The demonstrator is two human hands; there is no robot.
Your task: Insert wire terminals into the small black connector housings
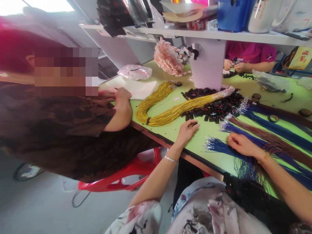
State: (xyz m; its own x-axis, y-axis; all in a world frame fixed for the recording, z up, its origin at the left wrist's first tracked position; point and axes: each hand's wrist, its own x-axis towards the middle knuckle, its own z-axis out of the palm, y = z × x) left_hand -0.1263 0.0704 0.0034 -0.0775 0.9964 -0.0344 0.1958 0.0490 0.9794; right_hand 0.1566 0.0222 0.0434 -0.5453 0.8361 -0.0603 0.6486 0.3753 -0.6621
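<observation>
My left hand [187, 131] is closed on a small black part [195, 123] over the green table [165, 134], in front of a pile of black parts [215, 109]. The fingers of my right hand [240, 143] are curled together at a bundle of blue wires [218, 144] with silvery ends; what they grip, if anything, is too small to make out. Beside it lie another blue bundle [253, 111] and a brown one [255, 127]. A long yellow wire bundle [156, 119] curves round behind my left hand.
A person in dark clothing [80, 120] leans over paper [143, 89] at left, near a red chair [131, 172]. Another person in magenta [253, 52] sits opposite. A shelf [170, 31] and its upright [207, 61] stand above the table. Black parts [255, 198] lie by my lap.
</observation>
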